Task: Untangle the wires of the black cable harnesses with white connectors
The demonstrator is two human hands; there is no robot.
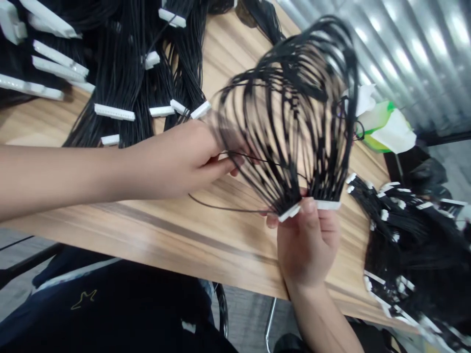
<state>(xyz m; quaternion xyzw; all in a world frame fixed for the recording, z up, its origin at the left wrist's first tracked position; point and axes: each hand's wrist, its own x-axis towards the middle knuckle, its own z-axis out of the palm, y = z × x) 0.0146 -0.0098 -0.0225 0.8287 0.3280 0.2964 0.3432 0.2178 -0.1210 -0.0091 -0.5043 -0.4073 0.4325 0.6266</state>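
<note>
My right hand (309,240) is closed around the two white connectors (327,204) of a wire harness, thumb laid over them. The harness's many thin black wires (272,108) arch up in a wide loop above that hand, blurred at the left. My left hand (209,152) reaches in from the left, its fingers pinched around a thin black wire at the loop's left side. Its fingertips are partly hidden behind the wires. One loose wire (224,209) curves out left from the connectors, below my left hand.
Bundles of black wire (125,68) with white connectors lie at the upper left of the wooden table (176,235). Another heap of harnesses (415,245) covers the right end. A white and green artificial flower (393,130) stands by the corrugated metal wall (408,54).
</note>
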